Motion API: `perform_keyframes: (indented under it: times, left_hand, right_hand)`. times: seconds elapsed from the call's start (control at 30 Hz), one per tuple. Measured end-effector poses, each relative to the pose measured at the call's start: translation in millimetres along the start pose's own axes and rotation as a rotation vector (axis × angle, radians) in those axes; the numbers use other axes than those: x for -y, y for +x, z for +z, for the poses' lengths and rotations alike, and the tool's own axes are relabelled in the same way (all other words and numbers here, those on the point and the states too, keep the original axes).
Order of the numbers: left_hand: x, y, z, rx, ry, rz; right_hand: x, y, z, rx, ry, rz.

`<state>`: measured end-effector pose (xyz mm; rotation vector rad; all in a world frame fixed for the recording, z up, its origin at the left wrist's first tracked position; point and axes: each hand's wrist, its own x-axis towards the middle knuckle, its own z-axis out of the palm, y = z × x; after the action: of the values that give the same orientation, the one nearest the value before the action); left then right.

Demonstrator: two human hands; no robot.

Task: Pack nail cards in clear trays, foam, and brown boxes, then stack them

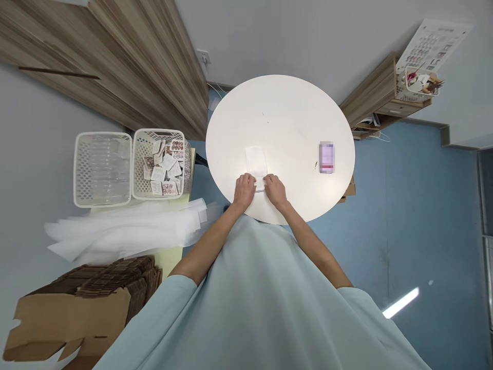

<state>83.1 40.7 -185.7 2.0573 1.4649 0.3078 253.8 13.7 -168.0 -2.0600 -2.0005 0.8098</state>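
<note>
From afar I see the left hand curled, gripping one edge of the whitish sheet between the hands, its near end seemingly folded, its far part still left flat, and the right hand, likewise curled, gripping opposite.

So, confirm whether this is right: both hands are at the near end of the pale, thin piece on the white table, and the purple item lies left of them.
No: the head view shows the purple item lying right of them, not left. The left hand and right hand are at the near end of the pale, thin piece on the white table.
</note>
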Motion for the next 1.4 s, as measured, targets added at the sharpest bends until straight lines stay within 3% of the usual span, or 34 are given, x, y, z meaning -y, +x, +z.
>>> perform_keyframes:
  times: [0.07, 0.17, 0.3, 0.43, 0.63, 0.77, 0.97, 1.23, 1.4]
  left_hand:
    - [-0.7, 7.2, 2.9, 0.074, 0.012, 0.146]
    - [1.9, 13.6, 7.3, 0.128, 0.003, 0.23]
    - [11.0, 9.0, 4.1, 0.132, -0.024, 0.218]
    - [17.7, -5.0, -6.1, 0.15, -0.051, 0.202]
    - [25.2, -33.0, -9.2, 0.284, -0.085, 0.167]
    - [28.4, -39.8, -9.6, 0.251, -0.147, 0.07]
    - [26.4, -25.7, -18.0, 0.145, -0.302, -0.062]
    - [21.6, 2.3, -18.4, 0.089, -0.259, -0.283]
    - [18.4, 18.4, -11.8, 0.086, -0.262, -0.378]
  right_hand:
    - [-2.0, 3.6, -1.1, 0.042, 0.001, -0.133]
    - [-10.5, 7.6, -4.2, 0.115, 0.017, -0.202]
    - [-22.5, 4.1, -6.0, 0.155, -0.002, -0.185]
    - [-25.6, -13.2, 0.3, 0.107, 0.037, -0.189]
    - [-26.7, -48.8, 13.5, 0.066, 0.086, -0.202]
    - [-26.0, -54.1, 13.4, 0.043, 0.098, -0.143]
    - [-18.5, -30.8, 4.9, 0.008, 0.138, -0.062]
    - [-10.7, 1.1, 1.8, 0.014, 0.13, 0.101]
    - [-5.6, 14.5, 2.6, 0.004, 0.157, 0.294]
